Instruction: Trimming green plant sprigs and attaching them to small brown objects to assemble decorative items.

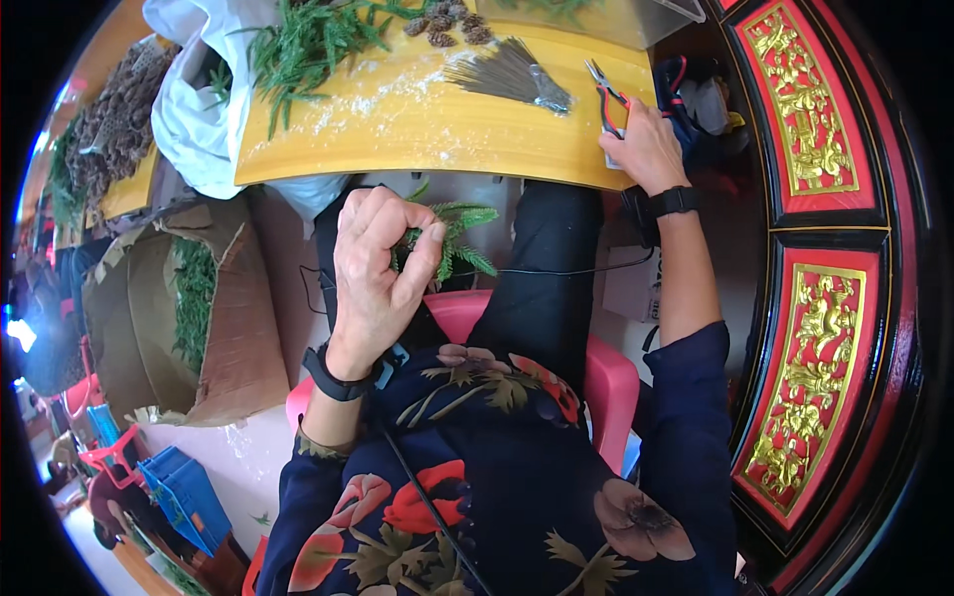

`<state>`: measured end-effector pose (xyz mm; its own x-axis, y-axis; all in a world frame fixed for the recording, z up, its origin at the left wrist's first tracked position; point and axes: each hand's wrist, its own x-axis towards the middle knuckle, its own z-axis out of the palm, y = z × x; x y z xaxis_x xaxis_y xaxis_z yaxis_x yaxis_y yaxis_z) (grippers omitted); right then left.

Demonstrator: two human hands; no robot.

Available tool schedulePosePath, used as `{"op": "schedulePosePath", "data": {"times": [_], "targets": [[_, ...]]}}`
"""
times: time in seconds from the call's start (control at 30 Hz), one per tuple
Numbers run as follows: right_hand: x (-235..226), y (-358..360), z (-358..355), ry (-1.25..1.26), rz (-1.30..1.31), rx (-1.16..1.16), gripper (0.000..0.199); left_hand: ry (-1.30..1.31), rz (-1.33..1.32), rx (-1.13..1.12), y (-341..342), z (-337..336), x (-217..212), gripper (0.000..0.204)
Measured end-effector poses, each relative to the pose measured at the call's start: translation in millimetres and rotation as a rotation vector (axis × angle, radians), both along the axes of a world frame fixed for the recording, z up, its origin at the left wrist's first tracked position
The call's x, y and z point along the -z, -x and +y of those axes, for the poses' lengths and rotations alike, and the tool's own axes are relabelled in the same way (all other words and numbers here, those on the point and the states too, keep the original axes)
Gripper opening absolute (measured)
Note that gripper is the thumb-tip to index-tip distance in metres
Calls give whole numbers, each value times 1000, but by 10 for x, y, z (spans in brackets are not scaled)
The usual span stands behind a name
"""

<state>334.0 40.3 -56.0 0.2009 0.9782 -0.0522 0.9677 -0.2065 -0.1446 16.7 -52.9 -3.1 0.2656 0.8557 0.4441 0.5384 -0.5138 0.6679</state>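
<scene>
Closest to the lens is the dark floral top (477, 497), filling the bottom at 6 o'clock, with a pink plastic chair (606, 382) peeking out under it. Just above that, left hand (376, 268) is raised near the middle, thumb and index finger pinched together on a small green fir-like sprig (459, 238), the other 3 fingers curled loosely over it. The sprig sits just below the edge of the yellow table (427, 129), over the lap.

Right hand (646, 149) is out at 1 o'clock, resting on the table's right corner, touching red-handled pliers (606, 94). Can't really tell if the fingers are gripping the handles or just lying on them.

On the table at 12 o'clock: a bundle of thin grey wires (512, 74), some pine cones (447, 25), and a heap of green branches (308, 45). At 9 o'clock there's a cardboard box (224, 318) with more greenery inside. Both wrists wear black bands.
</scene>
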Motion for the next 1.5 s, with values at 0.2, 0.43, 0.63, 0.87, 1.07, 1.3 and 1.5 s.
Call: {"op": "schedulePosePath", "data": {"times": [0.2, 0.43, 0.63, 0.87, 1.07, 1.3, 1.5], "targets": [[90, 111, 139, -50, -156, 133, 48, 80, -136, 75, 25, 1, 54, 6], [-149, 295, -161, -183, 91, 12, 35, 331, -372, 184, 162, -31, 63, 5], [-376, 841, -648, -212, 777, -714, 31, 689, -771, 329, 113, -26, 44, 11], [-402, 964, -628, -209, 641, -990, 42, 893, -1069, 349, 38, -119, 35, 10], [-479, 974, -571, -278, 576, -1092, 42, 1073, -1360, 337, 66, -179, 113, 27], [-489, 994, -505, -374, 507, -1149, 41, 1209, -1418, 444, 113, -162, 126, 39], [-481, 1000, -470, -399, 514, -1183, 37, 1167, -1593, 774, 152, -106, 328, 36]]}}
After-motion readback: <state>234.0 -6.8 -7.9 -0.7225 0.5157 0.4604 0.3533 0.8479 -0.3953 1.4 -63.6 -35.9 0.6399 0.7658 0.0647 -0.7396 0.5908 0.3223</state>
